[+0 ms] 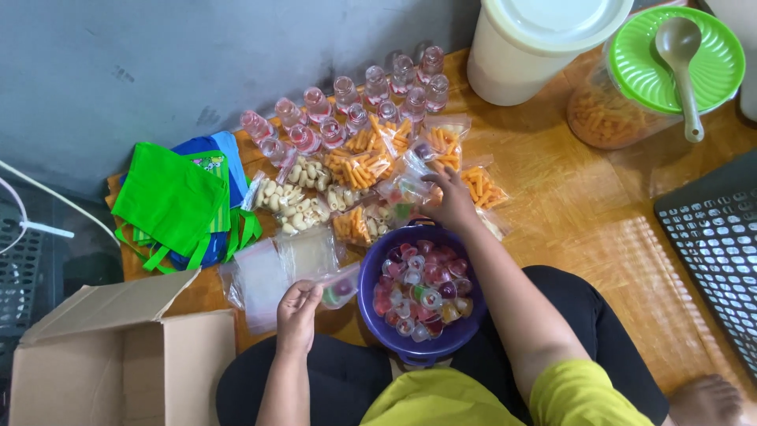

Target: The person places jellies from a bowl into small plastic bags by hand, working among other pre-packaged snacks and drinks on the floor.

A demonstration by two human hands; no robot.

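My left hand pinches a small clear bag of jelly cups beside a purple bowl filled with coloured jelly cups. My right hand reaches past the bowl and rests on a filled clear bag in the pile of snack packets. Around it lie bags of orange snack sticks and bags of pale puffed snacks. Small pink bottles stand in rows behind them.
Empty clear bags lie left of the bowl. Green and blue cloth bags, an open cardboard box, a white lidded bucket, a green-lidded snack jar with a spoon and a black plastic crate surround the wooden floor.
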